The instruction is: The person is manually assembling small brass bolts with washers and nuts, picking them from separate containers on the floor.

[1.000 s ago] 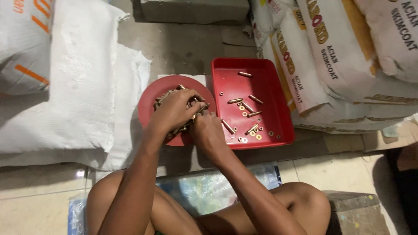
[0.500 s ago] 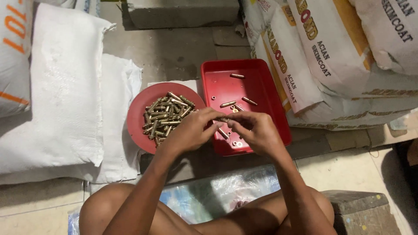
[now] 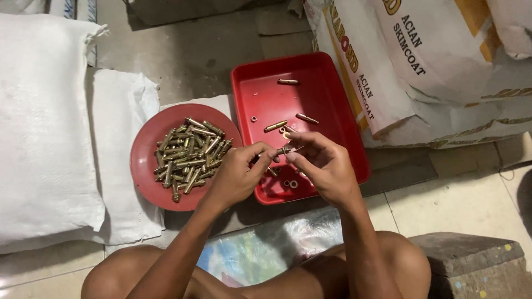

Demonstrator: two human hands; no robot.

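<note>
Head view: left hand (image 3: 235,174) and right hand (image 3: 324,166) meet over the red tray (image 3: 327,105), fingers of both pinched shut on one small brass bolt (image 3: 287,149). At nine o'clock from it, a round red plate (image 3: 145,177) carries a heap of bolts (image 3: 190,156). White sacks (image 3: 44,127) lie further left.

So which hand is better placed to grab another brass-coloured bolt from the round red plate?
Left, most likely. The left hand sits right beside the round red plate with its pile of brass-coloured bolts, while the right hand is over the rectangular red tray. Both pinch one small metal piece now.
</note>
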